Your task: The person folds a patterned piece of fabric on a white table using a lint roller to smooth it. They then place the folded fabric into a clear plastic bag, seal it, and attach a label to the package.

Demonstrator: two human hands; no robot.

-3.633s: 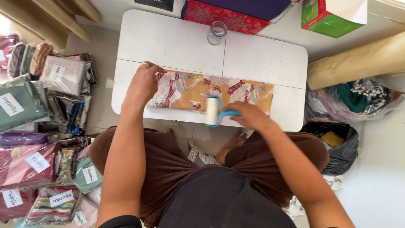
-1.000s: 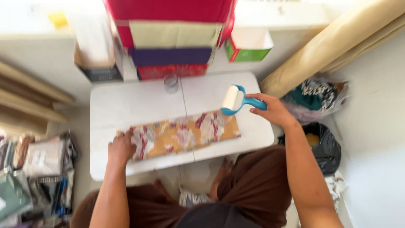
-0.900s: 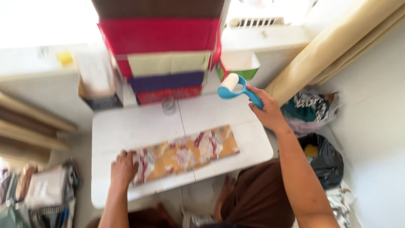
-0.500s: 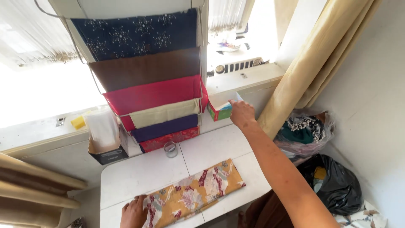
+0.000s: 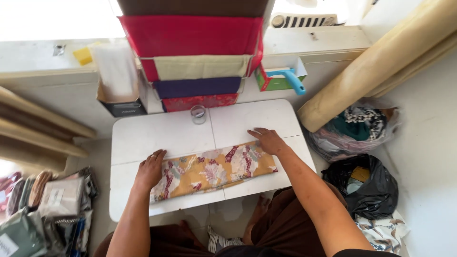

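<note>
On the low white table (image 5: 157,135) my left hand (image 5: 150,169) and right hand (image 5: 269,141) lie flat, fingers spread, on the folded floral cloth's (image 5: 214,170) ends, smoothing it; squaring its edges seems next

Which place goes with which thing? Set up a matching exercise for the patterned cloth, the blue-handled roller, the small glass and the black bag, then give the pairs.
Things:
1. patterned cloth
2. blue-handled roller
3. small glass
4. black bag

Places:
A. on the floor, right of the white table
B. at the table's far edge, near the middle
C. flat on the table under the left hand and right hand
D. sticking out of the green box on the ledge

Pairs: 1-C, 2-D, 3-B, 4-A
</note>
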